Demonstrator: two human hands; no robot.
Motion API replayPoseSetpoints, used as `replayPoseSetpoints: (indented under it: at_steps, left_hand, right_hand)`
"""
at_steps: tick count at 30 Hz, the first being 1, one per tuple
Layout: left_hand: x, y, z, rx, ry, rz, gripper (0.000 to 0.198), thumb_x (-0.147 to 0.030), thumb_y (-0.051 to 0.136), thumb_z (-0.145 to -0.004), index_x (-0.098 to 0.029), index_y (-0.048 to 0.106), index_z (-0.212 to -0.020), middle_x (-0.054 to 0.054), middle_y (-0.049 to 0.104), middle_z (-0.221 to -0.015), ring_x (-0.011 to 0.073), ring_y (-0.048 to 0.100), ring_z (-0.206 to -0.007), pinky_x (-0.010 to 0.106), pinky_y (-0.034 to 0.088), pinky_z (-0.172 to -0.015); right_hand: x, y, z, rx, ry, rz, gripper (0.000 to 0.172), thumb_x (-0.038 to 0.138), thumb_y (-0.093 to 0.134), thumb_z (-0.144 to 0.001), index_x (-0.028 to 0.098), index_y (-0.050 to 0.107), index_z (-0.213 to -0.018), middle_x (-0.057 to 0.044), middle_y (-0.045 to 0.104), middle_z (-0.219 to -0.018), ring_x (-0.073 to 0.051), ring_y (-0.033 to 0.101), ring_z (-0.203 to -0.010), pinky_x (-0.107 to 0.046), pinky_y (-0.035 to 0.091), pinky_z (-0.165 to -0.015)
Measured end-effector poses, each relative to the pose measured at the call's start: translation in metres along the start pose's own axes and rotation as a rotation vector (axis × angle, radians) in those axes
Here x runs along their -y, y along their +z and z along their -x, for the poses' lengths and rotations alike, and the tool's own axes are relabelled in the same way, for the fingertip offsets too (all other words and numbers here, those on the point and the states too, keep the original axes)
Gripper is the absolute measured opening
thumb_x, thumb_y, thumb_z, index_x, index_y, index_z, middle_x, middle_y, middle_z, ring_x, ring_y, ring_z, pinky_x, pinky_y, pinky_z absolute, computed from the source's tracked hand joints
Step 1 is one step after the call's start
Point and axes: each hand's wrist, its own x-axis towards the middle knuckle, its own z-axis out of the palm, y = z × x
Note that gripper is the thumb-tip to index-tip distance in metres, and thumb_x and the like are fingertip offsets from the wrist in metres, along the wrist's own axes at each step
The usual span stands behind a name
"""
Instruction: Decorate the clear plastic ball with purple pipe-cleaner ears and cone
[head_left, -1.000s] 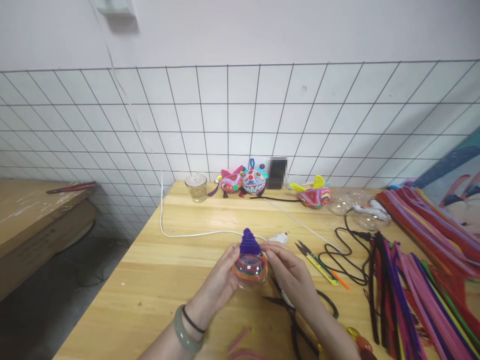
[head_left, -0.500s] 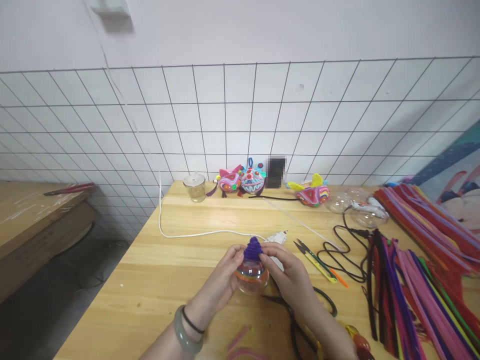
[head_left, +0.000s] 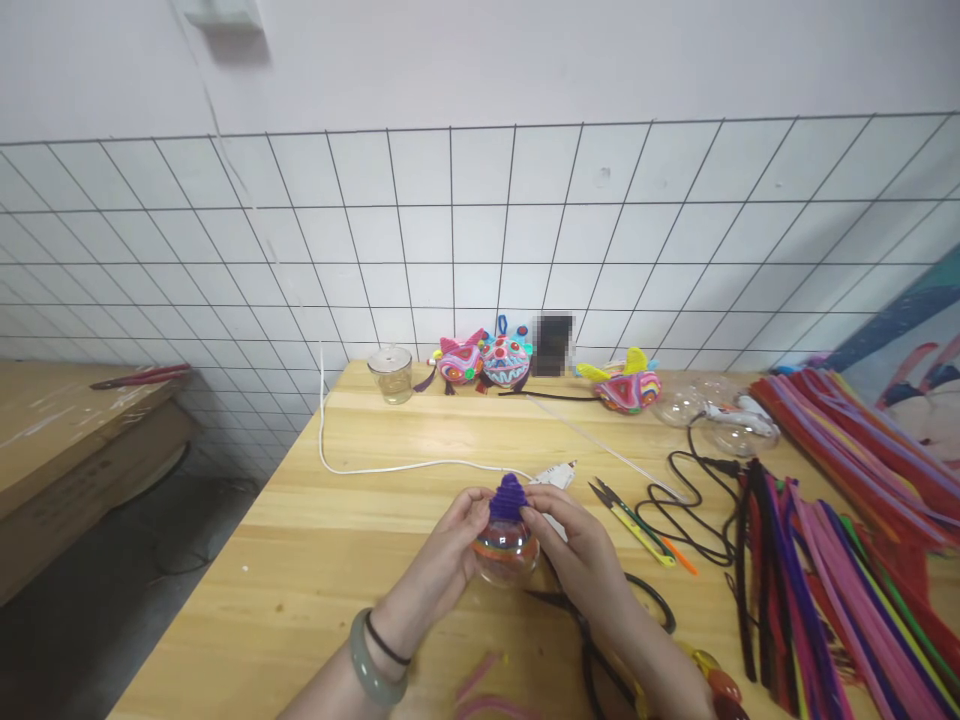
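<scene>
A clear plastic ball (head_left: 507, 566) with coloured bands, orange among them, is held between both hands above the wooden table. On its top sits a purple pipe-cleaner triangle (head_left: 509, 500), pointed upward. My left hand (head_left: 454, 545) closes on the left side, its thumb at the triangle's lower edge. From the right, my right hand (head_left: 574, 535) pinches the triangle's edge between thumb and fingers. Just behind the right hand lies a white glue gun (head_left: 556, 478), partly hidden. Black-handled scissors (head_left: 589, 640) lie partly under the right forearm.
Bundles of coloured pipe cleaners (head_left: 847, 590) cover the right side. Yellow snips (head_left: 634, 525) and a black cord (head_left: 682, 500) lie nearer. Along the wall stand a glass (head_left: 391, 378), several decorated fish figures (head_left: 628, 388) and clear plastic balls (head_left: 679, 402). Pink scraps (head_left: 495, 705) lie in front.
Almost nothing differs. Both hands keep their hold on the ball and purple triangle; the whole view has shifted very slightly.
</scene>
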Motion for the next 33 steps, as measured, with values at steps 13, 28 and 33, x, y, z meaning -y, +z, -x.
replayPoseSetpoints:
  at_steps: [13, 28, 33]
  left_hand:
    - [0.0018, -0.0033, -0.0024, 0.052, 0.036, 0.015, 0.018, -0.029, 0.049, -0.087, -0.017, 0.057, -0.098, 0.006, 0.061, -0.093, 0.0168, 0.06, -0.082, 0.029, 0.047, -0.072]
    - [0.0009, -0.0046, -0.0009, 0.06, 0.009, 0.017, 0.019, -0.019, 0.055, -0.083, -0.017, 0.054, -0.102, 0.007, 0.063, -0.097, 0.0173, 0.061, -0.087, 0.029, 0.046, -0.078]
    - [0.0006, -0.0045, -0.0011, 0.064, 0.012, -0.008, 0.02, -0.02, 0.054, -0.084, -0.017, 0.053, -0.103, 0.008, 0.064, -0.097, 0.019, 0.062, -0.086, 0.031, 0.047, -0.076]
  right_hand:
    - [-0.0029, -0.002, -0.0015, 0.012, 0.008, 0.001, 0.016, 0.026, 0.05, -0.087, 0.021, 0.064, -0.083, -0.008, 0.065, -0.094, -0.021, 0.06, -0.094, -0.033, 0.046, -0.086]
    - [-0.0043, -0.0015, -0.0017, 0.002, 0.001, 0.011, 0.016, 0.026, 0.049, -0.087, 0.02, 0.065, -0.084, -0.009, 0.065, -0.096, -0.021, 0.06, -0.096, -0.033, 0.045, -0.087]
    - [-0.0041, -0.0011, -0.0014, -0.003, -0.004, 0.008, 0.016, 0.026, 0.049, -0.087, 0.021, 0.065, -0.085, -0.008, 0.066, -0.096, -0.021, 0.06, -0.096, -0.034, 0.046, -0.087]
